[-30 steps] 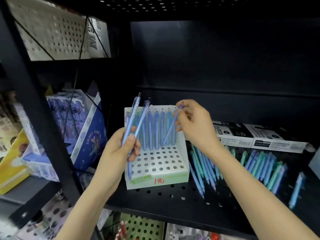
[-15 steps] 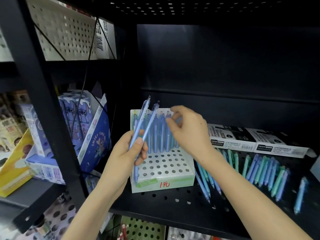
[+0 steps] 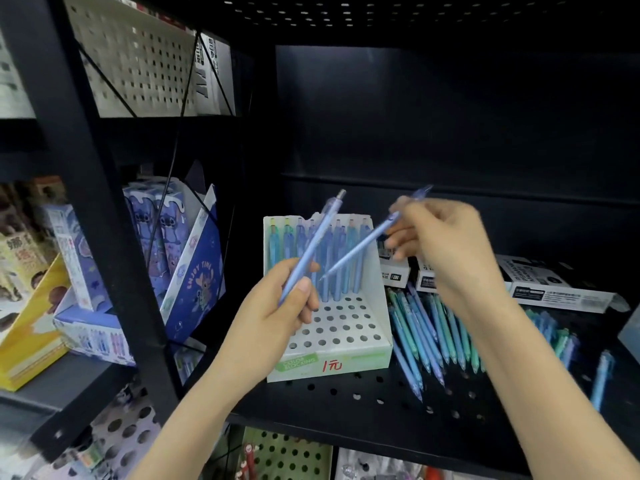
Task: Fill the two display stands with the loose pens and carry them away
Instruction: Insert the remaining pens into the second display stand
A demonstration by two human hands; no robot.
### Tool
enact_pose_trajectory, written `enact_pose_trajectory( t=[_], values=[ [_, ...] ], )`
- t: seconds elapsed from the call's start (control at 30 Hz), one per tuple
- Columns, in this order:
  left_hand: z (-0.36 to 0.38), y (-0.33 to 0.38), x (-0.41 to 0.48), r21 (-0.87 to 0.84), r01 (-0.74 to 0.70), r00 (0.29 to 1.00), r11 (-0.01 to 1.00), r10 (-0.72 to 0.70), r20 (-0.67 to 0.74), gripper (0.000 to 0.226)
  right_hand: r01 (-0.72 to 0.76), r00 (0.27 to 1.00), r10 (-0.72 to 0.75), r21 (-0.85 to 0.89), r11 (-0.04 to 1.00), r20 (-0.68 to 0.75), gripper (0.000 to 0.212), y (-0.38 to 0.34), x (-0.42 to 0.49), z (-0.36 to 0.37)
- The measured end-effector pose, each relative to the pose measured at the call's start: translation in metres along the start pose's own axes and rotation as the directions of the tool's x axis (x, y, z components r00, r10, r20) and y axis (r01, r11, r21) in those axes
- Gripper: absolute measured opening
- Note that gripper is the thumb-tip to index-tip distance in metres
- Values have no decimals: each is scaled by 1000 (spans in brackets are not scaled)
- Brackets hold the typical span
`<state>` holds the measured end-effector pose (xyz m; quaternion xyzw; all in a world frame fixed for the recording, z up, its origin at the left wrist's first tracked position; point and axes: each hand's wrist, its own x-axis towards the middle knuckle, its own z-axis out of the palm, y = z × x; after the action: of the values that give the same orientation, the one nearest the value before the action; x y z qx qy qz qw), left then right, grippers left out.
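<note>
Meanwhile the left hand (image 3: 277, 313) gripped one blue pen (image 3: 317, 237) between curled fingers and thumb, its clicker end slanting up past the knuckles. The blurred right hand (image 3: 446, 244) pinched a second pen (image 3: 356, 251) whose tip pointed down toward the left hand. Just beyond the left hand's fingers the white display stand (image 3: 360, 358) stood on the black shelf (image 3: 346, 400) with a row of pens (image 3: 287, 244) upright along its back, and under the right wrist the loose pens (image 3: 426, 327) lay side by side, just beside the stand.
</note>
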<state>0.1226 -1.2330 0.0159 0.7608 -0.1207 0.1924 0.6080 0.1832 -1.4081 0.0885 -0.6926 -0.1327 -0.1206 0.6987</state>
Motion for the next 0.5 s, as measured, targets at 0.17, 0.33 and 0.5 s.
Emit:
enact_pose_trajectory(
  t=[0.17, 0.33, 0.5],
  values=[
    [-6, 0, 5, -152, 59, 996, 987, -68, -55, 21, 110, 991, -127, -284, 953, -42, 13, 16, 8, -8],
    [-2, -2, 8, -205, 111, 993, 973, -118, -22, 9, 251, 963, -270, -463, 850, 27, 13, 39, 9, 6],
    [1, -1, 8, -218, 147, 989, 965, -149, 4, 11, 261, 964, -247, -523, 811, 99, 12, 48, 9, 15]
  ],
)
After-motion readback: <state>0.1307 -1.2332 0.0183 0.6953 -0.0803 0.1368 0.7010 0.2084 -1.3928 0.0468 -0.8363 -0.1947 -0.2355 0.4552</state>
